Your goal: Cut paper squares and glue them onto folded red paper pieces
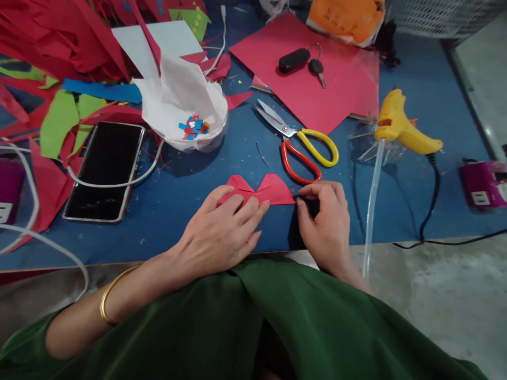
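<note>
A folded red paper piece (274, 191) with a V-shaped notch in its upper edge lies near the table's front edge. My left hand (225, 229) rests over its left part, fingers stretched out and pressing it down, so that end is partly hidden. At the right corner, my right hand (325, 221) pinches the paper's tip between thumb and fingers. Just beyond the paper lie scissors (291, 132) with one yellow and one red handle, their blades apart and pointing away to the left.
A white-lined bowl (216, 134) holds small coloured bits. Left of it are a phone (105, 171), a white cable (114, 184) and red paper scraps (51, 42). Keys (317, 68) lie on red sheets (336, 103). A yellow glue gun (407, 126) with a clear stick stands right.
</note>
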Demonstrator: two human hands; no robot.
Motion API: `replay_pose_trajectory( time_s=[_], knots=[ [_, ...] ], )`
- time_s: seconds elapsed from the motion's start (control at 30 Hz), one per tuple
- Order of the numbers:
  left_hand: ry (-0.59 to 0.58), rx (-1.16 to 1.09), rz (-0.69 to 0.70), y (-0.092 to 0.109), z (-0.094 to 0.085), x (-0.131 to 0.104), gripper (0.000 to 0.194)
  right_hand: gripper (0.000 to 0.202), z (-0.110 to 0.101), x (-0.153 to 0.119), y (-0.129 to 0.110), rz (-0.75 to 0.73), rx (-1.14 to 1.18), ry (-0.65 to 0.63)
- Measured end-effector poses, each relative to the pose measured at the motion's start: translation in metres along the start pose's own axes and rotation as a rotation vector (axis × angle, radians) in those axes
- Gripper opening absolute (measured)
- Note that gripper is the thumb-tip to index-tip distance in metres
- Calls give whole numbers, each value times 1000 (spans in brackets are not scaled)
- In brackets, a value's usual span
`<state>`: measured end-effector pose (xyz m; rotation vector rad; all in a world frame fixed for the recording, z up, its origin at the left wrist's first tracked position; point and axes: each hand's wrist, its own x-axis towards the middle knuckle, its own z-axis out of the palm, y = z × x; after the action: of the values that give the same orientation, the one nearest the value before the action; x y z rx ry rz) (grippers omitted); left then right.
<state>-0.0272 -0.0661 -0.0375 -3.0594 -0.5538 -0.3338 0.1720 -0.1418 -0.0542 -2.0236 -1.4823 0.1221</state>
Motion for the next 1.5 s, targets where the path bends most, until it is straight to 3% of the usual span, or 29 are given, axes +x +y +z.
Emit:
replay_pose_trajectory(
  time_s=[0.07, 0.13, 0.23, 0.33, 0.5, 0.73, 0.9, 0.97, 1.07, 1.17, 1.5],
  knots=[
    [-7, 2, -3, 0, 1, 0, 42, 22, -2, -6, -2, -24, 6, 128],
    [-16, 6, -6, 0, 0, 0, 42, 38, -2, -12, -4, -157, 2, 197],
    [-36, 19, -12, 1, -3, 0, 41, 50, -2, -18, -8, -470, -4, 48],
    [-47, 35, -23, 2, -5, 0, 40, 48, 1, -21, -7, -625, -53, -135],
    [-15, 26, -27, 3, -3, -2, 42, 44, 2, -27, -3, -625, -185, -156],
    [15, 19, -50, 5, -5, -6, 39, 50, -6, -34, -9, -508, -346, -4],
    [17, -16, -55, 4, -4, -6, 37, 48, 6, -29, -14, -671, -221, -163],
    [104, -80, -115, 0, -3, -8, 29, 46, 10, -27, -14, -694, -200, -186],
    [245, -212, -360, -9, -2, -14, 19, 45, 12, -25, -15, -694, -218, -165],
    [224, -336, -538, -16, -2, -18, 11, 45, 10, -25, -18, -712, -248, -171],
    [196, -354, -617, -18, 1, -20, 14, 51, 8, -22, -25, -697, -306, -244]
  ],
)
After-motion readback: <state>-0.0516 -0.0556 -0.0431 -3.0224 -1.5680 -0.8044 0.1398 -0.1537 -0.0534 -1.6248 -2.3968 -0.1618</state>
